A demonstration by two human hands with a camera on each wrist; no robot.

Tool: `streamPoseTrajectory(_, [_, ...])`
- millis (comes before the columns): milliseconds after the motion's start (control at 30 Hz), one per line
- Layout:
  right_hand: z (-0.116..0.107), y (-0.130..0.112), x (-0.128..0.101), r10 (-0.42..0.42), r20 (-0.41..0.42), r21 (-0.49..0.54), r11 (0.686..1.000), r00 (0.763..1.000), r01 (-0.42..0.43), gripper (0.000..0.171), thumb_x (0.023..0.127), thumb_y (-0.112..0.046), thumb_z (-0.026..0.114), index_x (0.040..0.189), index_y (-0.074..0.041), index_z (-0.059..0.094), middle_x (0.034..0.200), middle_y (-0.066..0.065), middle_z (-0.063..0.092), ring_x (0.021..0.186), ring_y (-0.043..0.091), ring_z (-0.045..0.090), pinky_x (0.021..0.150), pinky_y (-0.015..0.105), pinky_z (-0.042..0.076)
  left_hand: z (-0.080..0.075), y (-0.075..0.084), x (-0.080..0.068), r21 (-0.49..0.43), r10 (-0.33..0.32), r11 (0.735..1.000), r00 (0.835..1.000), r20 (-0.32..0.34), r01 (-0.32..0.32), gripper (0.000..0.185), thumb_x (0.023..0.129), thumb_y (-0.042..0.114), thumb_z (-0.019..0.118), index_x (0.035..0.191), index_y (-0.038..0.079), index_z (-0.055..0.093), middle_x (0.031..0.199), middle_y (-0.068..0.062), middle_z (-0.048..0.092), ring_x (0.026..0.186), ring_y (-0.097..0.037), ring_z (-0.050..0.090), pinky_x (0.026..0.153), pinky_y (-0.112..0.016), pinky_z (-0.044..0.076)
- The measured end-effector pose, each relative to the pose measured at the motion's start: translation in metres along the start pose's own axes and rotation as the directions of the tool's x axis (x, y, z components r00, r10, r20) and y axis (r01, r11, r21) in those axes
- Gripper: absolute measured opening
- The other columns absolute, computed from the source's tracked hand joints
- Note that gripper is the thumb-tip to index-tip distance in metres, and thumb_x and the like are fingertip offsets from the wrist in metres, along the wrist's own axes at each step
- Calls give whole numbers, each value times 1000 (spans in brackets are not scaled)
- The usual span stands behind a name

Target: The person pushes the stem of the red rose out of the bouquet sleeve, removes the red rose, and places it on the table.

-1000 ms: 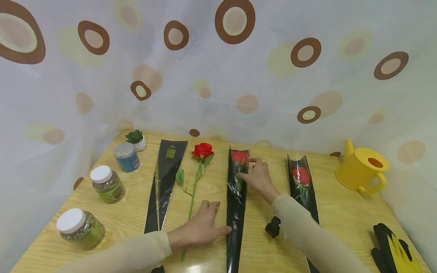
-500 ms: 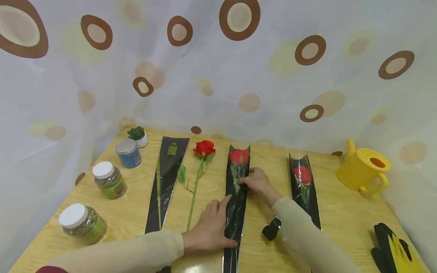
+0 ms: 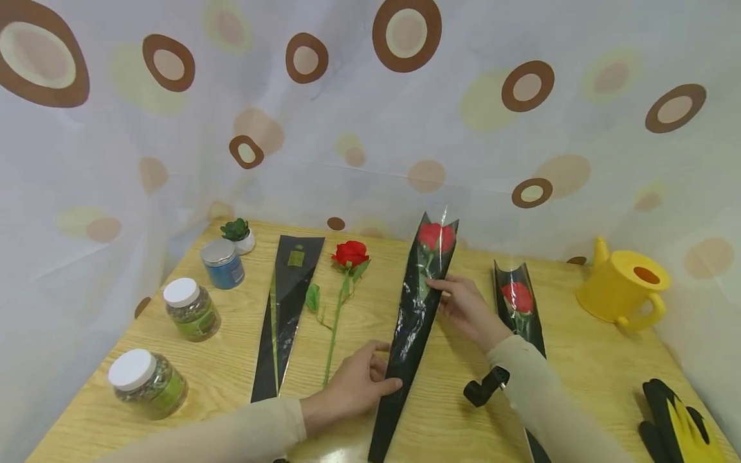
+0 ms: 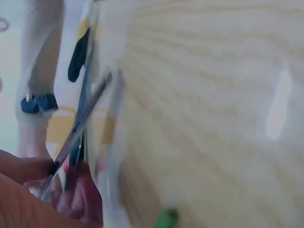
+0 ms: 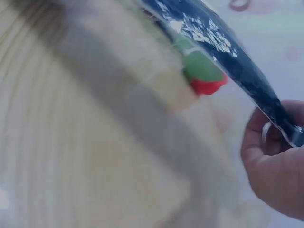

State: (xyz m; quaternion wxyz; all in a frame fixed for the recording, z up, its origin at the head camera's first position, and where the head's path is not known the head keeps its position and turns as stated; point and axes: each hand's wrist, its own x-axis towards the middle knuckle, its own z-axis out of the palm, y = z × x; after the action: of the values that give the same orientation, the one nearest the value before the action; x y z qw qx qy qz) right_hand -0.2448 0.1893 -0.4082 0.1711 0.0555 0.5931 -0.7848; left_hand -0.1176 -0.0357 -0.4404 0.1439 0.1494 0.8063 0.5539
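Note:
A red rose in a black sleeve with a clear front [image 3: 412,328] is held tilted off the table in the head view, its bloom end up and to the right. My right hand [image 3: 470,310] grips its upper part, thumb on the front and fingers behind. Lower down, my left hand [image 3: 352,387] pinches the sleeve's left edge; the left wrist view shows the thin sleeve [image 4: 78,130] between thumb and fingers. To the left lie a bare rose [image 3: 350,254] with a green stem and a flat black sleeve [image 3: 292,276]. Another wrapped rose [image 3: 518,298] lies at right, partly behind my right forearm.
Along the left side stand a small potted plant [image 3: 237,235], a blue jar [image 3: 223,265] and two white-lidded jars [image 3: 192,310] [image 3: 148,384]. A yellow watering can [image 3: 622,288] and black-and-yellow gloves [image 3: 680,424] are at right. A patterned curtain [image 3: 359,116] hangs behind the table.
The wrapped rose has come up off the table and tilted, its bloom end shifting up and right. My left hand, first beside the sleeve, now pinches its lower part.

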Motion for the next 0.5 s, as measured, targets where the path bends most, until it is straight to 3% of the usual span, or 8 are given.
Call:
streamPoseTrajectory(100, [2, -21, -9, -84, 8, 115, 990, 996, 83, 47, 101, -9, 58, 143, 0, 40, 123, 4, 55, 108, 18, 56, 86, 28, 49, -8, 3, 0, -30, 12, 999, 1000, -10, -12, 45, 93, 18, 72, 128, -7, 58, 118, -21, 63, 105, -32, 64, 85, -45, 53])
streamPoseTrajectory(200, [6, -39, -22, -181, 2, 143, 973, 984, 179, 41, 100, -14, 62, 136, -3, 47, 121, 2, 58, 108, 16, 58, 87, 28, 48, -16, 7, 1, -12, 51, 999, 999, -4, -51, 28, 96, 20, 69, 112, -3, 65, 126, -21, 60, 111, -34, 62, 88, -45, 51])
streamPoseTrajectory(267, [8, -49, -32, -243, 13, 113, 964, 970, 240, 37, 98, -17, 65, 130, -3, 52, 119, 2, 61, 107, 15, 60, 86, 28, 49, -22, 10, 1, 27, 96, 995, 995, -2, -96, 18, 96, 19, 69, 92, 2, 63, 105, -11, 64, 97, -25, 65, 81, -37, 53])
streamPoseTrajectory(300, [8, -53, -37, -274, 18, 96, 958, 962, 271, 34, 98, -17, 65, 127, -3, 55, 117, 2, 63, 105, 15, 62, 85, 28, 50, -25, 12, 1, 53, 126, 991, 992, -4, -125, 22, 96, 18, 69, 82, 5, 57, 91, -5, 61, 87, -19, 64, 74, -32, 51])
streamPoseTrajectory(367, [8, -60, -47, -330, 41, 74, 942, 943, 326, 30, 97, -16, 66, 124, -4, 60, 117, 3, 64, 104, 15, 63, 84, 28, 51, -29, 17, -1, 103, 179, 979, 984, -6, -177, 35, 95, 17, 69, 72, 9, 44, 71, 4, 43, 67, -10, 50, 64, -26, 40])
streamPoseTrajectory(433, [9, -66, -56, -387, 49, 61, 921, 921, 384, 27, 97, -13, 66, 122, -4, 63, 115, 3, 64, 101, 15, 63, 83, 28, 52, -33, 21, -3, 135, 222, 966, 975, -7, -219, 40, 94, 16, 70, 70, 11, 39, 65, 3, 27, 60, -11, 33, 61, -28, 31])
streamPoseTrajectory(500, [10, -71, -65, -441, 40, 68, 897, 897, 438, 25, 96, -11, 67, 119, -3, 65, 110, 4, 65, 95, 15, 64, 80, 26, 52, -35, 26, -4, 143, 250, 959, 968, -5, -246, 40, 94, 17, 69, 69, 13, 38, 63, 5, 26, 59, -11, 28, 61, -26, 30])
